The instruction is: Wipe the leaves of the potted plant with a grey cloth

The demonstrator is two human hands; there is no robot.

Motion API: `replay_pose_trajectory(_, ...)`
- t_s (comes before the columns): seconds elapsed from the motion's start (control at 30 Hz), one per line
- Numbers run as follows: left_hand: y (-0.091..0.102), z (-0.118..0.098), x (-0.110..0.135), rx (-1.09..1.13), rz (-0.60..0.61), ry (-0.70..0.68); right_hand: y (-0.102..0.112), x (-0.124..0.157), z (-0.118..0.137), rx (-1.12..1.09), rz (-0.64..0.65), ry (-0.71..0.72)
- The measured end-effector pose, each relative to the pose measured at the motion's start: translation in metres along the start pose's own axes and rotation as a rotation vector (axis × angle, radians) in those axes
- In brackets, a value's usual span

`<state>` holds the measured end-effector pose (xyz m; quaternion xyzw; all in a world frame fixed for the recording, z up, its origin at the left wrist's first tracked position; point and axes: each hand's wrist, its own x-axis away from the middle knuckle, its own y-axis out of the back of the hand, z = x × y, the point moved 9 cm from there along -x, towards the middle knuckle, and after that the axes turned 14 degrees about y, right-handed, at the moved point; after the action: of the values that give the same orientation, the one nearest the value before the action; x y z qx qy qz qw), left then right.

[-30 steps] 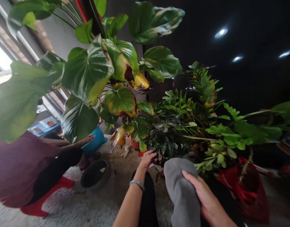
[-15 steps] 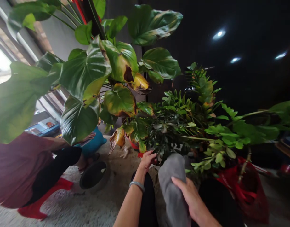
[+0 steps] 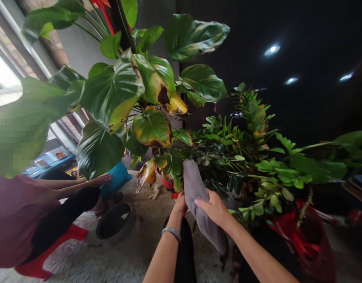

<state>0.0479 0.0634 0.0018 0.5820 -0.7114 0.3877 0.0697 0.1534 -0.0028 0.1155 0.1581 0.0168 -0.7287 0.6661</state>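
Observation:
A grey cloth (image 3: pixel 195 182) hangs from my right hand (image 3: pixel 214 209), whose thumb presses on its front while the other fingers are out of sight. The cloth slants from the dark green leaves at its top down to the right toward my knees. My left hand (image 3: pixel 181 203), with a pale bangle on its wrist, is closed just left of the cloth. Its fingertips are hidden behind the cloth, at the lower edge of the leafy plant (image 3: pixel 206 159), so what they hold cannot be made out.
A large-leaved plant (image 3: pixel 153 125) with browned, yellowing leaves rises ahead. At the right stands a red bag (image 3: pixel 316 239) with a plant stem in it. On the left a person (image 3: pixel 18 220) sits on a red stool (image 3: pixel 55 251) beside a dark bucket (image 3: pixel 114 224).
My right hand has moved the cloth left and forward, up against my left hand and over the leaves. My left hand has shifted slightly left and down. The seated person's arms have moved.

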Motion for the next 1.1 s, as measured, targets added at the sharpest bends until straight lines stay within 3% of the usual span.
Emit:
replay_pose_trajectory(0.1,-0.001,-0.001,-0.004,-0.04,0.048,0.011,0.008,0.049,-0.015,0.032,0.104,-0.086)
replay_pose_trajectory(0.2,-0.001,0.002,-0.009,-0.067,0.108,0.027,0.03,0.07,0.01,-0.077,0.168,-0.078)
replay_pose_trajectory(0.3,0.0,0.003,-0.012,-0.104,0.127,0.003,0.064,0.052,0.035,-0.212,0.007,-0.059)
replay_pose_trajectory(0.4,0.0,0.006,-0.014,-0.15,0.129,0.008,0.083,0.035,0.025,-0.274,-0.252,-0.118)
replay_pose_trajectory(0.47,0.002,0.005,-0.014,-0.167,0.117,0.02,0.074,0.039,0.002,-0.283,-0.304,-0.209)
replay_pose_trajectory(0.57,0.009,0.0,-0.013,-0.22,0.071,0.02,0.047,0.064,-0.028,-0.27,-0.195,-0.335)
replay_pose_trajectory(0.63,0.013,-0.005,-0.01,-0.303,0.044,0.019,0.041,0.081,-0.033,-0.269,-0.127,-0.365)
replay_pose_trajectory(0.73,0.016,-0.01,-0.004,-0.403,0.037,0.01,0.062,0.08,-0.014,-0.265,-0.149,-0.31)
replay_pose_trajectory(0.83,0.011,-0.009,0.0,-0.326,0.073,-0.003,0.096,0.055,0.007,-0.262,-0.343,-0.227)
replay_pose_trajectory(0.9,0.007,-0.002,0.0,-0.227,0.082,0.003,0.105,0.042,0.004,-0.3,-0.467,-0.244)
replay_pose_trajectory(1.0,0.003,0.017,-0.005,-0.117,0.078,0.06,0.086,0.045,-0.02,-0.358,-0.486,-0.347)
replay_pose_trajectory(1.1,-0.004,0.035,-0.011,-0.031,0.114,0.128,0.055,0.077,-0.038,-0.367,-0.432,-0.423)
